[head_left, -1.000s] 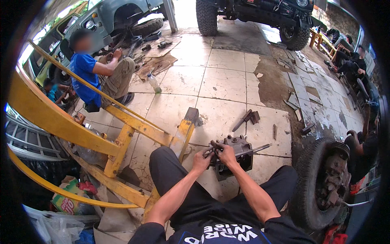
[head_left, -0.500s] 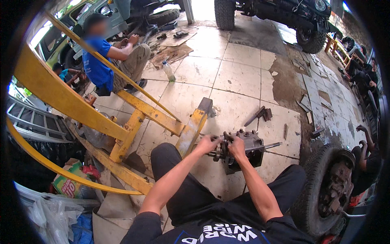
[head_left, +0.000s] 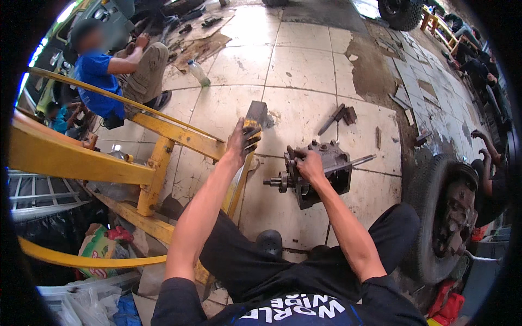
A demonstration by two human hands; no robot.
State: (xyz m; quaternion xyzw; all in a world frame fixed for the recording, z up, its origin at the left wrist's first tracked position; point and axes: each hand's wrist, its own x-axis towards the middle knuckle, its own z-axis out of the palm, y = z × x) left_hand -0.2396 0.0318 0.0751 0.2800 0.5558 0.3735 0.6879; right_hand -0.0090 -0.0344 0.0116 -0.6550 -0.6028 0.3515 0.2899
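Observation:
My left hand (head_left: 244, 138) is raised at the end of a yellow steel beam (head_left: 255, 114), fingers apart and partly bent; whether it touches the steel I cannot tell. My right hand (head_left: 304, 162) has its fingers closed on the upper left part of a dark, greasy metal housing (head_left: 338, 179). A short splined shaft (head_left: 278, 182) sticks out of the housing's left side, and a long rod (head_left: 362, 160) out of its right. On the tiles behind it lie a dark bar (head_left: 330, 118) and a small metal piece (head_left: 349, 115).
A co-worker in blue (head_left: 98, 73) squats by the yellow frame (head_left: 81, 160), near a plastic bottle (head_left: 198, 72). A large wheel with hub (head_left: 435, 217) stands at my right, with other people (head_left: 484, 76) beyond. Vehicles stand at the back, and plastic bags (head_left: 81, 301) lie lower left.
My left hand has left the housing and moved up and left to the beam's end. My right hand remains on the housing. The view has shifted, showing more of my legs and a shoe.

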